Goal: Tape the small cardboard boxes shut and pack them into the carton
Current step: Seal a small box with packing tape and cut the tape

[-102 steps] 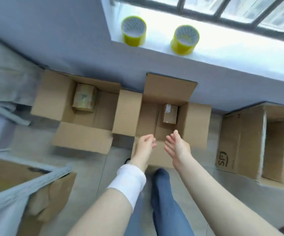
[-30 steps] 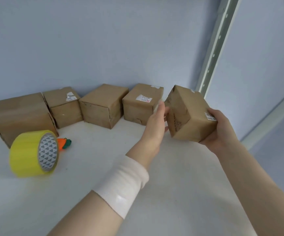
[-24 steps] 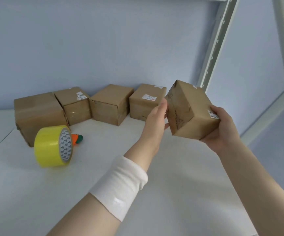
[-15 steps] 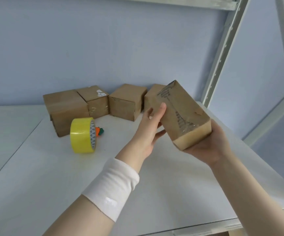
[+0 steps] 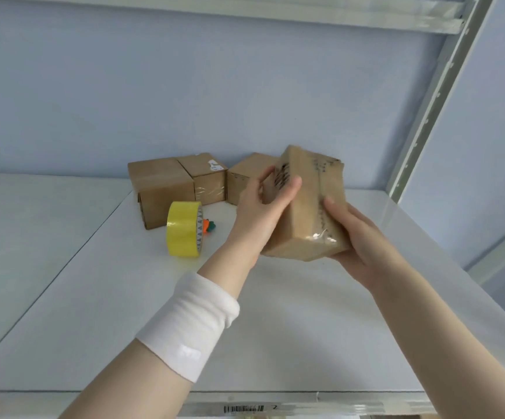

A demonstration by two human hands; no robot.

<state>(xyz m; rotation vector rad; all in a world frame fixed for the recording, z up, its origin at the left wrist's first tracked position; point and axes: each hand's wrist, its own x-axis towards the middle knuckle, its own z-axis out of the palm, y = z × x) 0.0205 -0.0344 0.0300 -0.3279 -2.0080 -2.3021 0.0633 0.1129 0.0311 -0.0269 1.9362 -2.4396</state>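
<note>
Both hands are on one box (image 5: 305, 207), held up over the right side of the shelf (image 5: 275, 328): left hand (image 5: 263, 210) wraps its near-left edge, right hand (image 5: 354, 237) cups it underneath. Looks like it's being checked before taping, so I'd guess next is grabbing the tape (image 5: 184, 228) sitting left, beside the far boxes (image 5: 166, 189).

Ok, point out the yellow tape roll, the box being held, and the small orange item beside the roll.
yellow tape roll (image 5: 183, 229): head view, on its yellow outer band.
held box (image 5: 305, 217): head view, on its taped upper face.
orange item (image 5: 206, 225): head view, on its orange body.
</note>
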